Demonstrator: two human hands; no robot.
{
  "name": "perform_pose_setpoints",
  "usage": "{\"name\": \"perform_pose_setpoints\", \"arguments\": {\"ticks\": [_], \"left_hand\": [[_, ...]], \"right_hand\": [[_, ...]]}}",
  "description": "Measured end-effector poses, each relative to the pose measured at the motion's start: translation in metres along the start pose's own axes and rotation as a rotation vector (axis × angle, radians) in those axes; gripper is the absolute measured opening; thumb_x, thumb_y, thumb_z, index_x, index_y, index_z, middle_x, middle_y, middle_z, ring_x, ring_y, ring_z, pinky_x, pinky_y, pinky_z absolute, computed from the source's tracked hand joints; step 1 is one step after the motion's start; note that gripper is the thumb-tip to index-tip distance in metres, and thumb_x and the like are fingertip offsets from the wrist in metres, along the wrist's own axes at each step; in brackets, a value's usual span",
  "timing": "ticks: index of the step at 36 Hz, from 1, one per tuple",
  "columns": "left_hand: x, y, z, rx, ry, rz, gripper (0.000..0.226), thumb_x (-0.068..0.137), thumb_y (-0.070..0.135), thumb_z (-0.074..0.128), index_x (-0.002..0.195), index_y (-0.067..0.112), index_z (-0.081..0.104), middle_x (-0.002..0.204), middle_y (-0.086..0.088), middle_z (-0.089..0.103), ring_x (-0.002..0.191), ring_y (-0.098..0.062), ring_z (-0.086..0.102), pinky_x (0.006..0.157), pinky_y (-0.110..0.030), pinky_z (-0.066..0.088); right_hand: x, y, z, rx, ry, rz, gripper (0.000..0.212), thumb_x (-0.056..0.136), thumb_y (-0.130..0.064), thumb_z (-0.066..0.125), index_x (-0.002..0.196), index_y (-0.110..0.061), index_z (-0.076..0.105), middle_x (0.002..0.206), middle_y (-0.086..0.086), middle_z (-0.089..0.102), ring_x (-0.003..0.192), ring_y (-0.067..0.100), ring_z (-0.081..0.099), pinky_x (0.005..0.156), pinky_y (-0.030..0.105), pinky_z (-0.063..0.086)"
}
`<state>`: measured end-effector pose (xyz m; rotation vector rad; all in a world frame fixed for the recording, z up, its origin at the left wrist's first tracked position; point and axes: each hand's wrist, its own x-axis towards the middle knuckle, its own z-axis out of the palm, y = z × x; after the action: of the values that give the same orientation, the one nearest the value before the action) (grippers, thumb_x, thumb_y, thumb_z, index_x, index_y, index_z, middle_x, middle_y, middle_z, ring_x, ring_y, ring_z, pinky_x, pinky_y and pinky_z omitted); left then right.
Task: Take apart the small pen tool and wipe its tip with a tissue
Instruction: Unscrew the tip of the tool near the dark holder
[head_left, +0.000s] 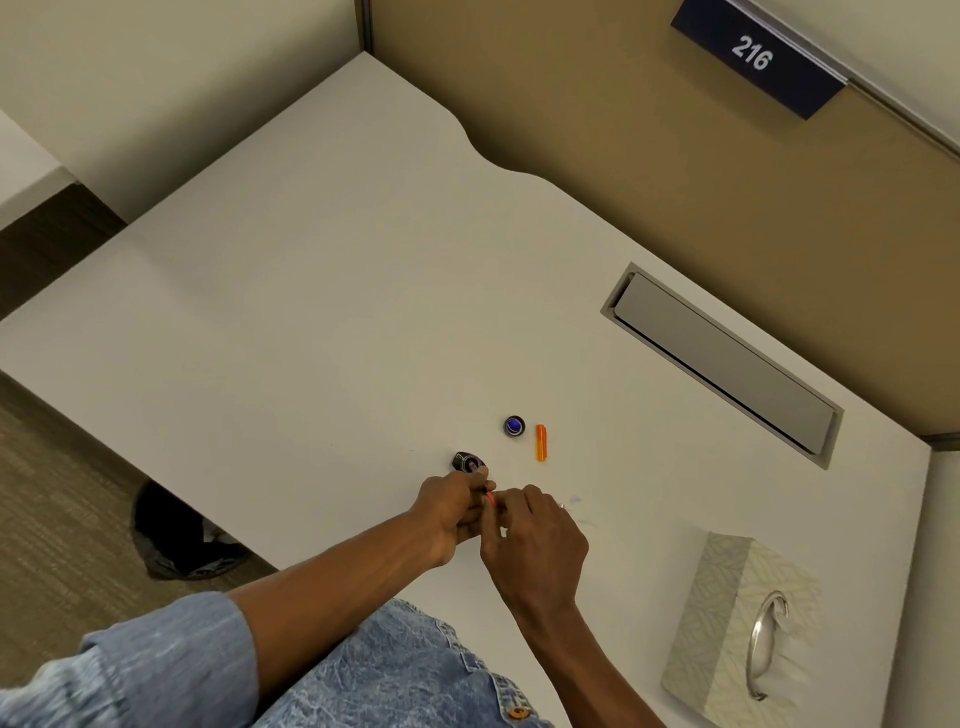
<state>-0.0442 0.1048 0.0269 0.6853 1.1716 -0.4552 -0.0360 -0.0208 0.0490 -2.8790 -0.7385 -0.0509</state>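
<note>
Both hands (498, 512) pinch slim pink pen tool (490, 498) — orange cap (541, 442) apart.

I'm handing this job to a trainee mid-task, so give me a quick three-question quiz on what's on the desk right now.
1. True or false: the orange cap lies on the desk, apart from both hands.
2. Which is nearest the right hand? A) tissue box B) blue cap C) sign
3. What do the left hand and right hand hold between them?

Key: 1 true. 2 B. 3 A thin pink part of the pen.
</note>
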Motion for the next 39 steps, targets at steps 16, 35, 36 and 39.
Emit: {"name": "perform_pose_setpoints", "arguments": {"ticks": [16,35,36,39], "left_hand": [[-0.0045,0.0022,0.001,0.002,-0.011,-0.004,0.025,0.104,0.025,0.068,0.101,0.002,0.077,0.071,-0.008,0.079,0.054,-0.018,0.075,0.056,-0.031,0.06],[-0.007,0.0036,0.0017,0.013,-0.001,-0.012,0.026,0.105,0.026,0.066,0.1,0.002,0.075,0.063,-0.006,0.075,0.046,-0.016,0.07,0.05,-0.028,0.058],[-0.0069,0.0034,0.0017,0.016,0.001,-0.011,0.026,0.105,0.026,0.066,0.1,0.002,0.075,0.062,-0.006,0.075,0.046,-0.015,0.07,0.051,-0.028,0.058],[-0.0053,0.0025,0.0018,0.018,0.011,-0.004,0.025,0.104,0.026,0.067,0.099,0.003,0.076,0.063,-0.005,0.076,0.048,-0.015,0.072,0.059,-0.032,0.059]], "right_hand": [[0.0004,0.0005,0.0004,0.032,0.016,-0.021,0.014,0.078,-0.023,0.087,0.086,-0.019,0.075,0.07,-0.005,0.065,0.053,0.015,0.057,0.043,0.026,0.043],[-0.0003,0.0007,0.0005,0.029,-0.009,-0.017,0.016,0.08,-0.03,0.087,0.084,-0.02,0.075,0.069,-0.004,0.066,0.053,0.014,0.057,0.044,0.025,0.045],[-0.0004,0.0007,0.0006,0.023,-0.012,-0.017,0.015,0.08,-0.028,0.088,0.082,-0.02,0.075,0.068,-0.004,0.066,0.053,0.015,0.057,0.043,0.026,0.047],[0.0001,0.0005,0.0003,0.005,-0.009,-0.015,0.019,0.079,-0.029,0.089,0.076,-0.019,0.074,0.064,-0.003,0.065,0.05,0.015,0.056,0.041,0.026,0.047]]}}
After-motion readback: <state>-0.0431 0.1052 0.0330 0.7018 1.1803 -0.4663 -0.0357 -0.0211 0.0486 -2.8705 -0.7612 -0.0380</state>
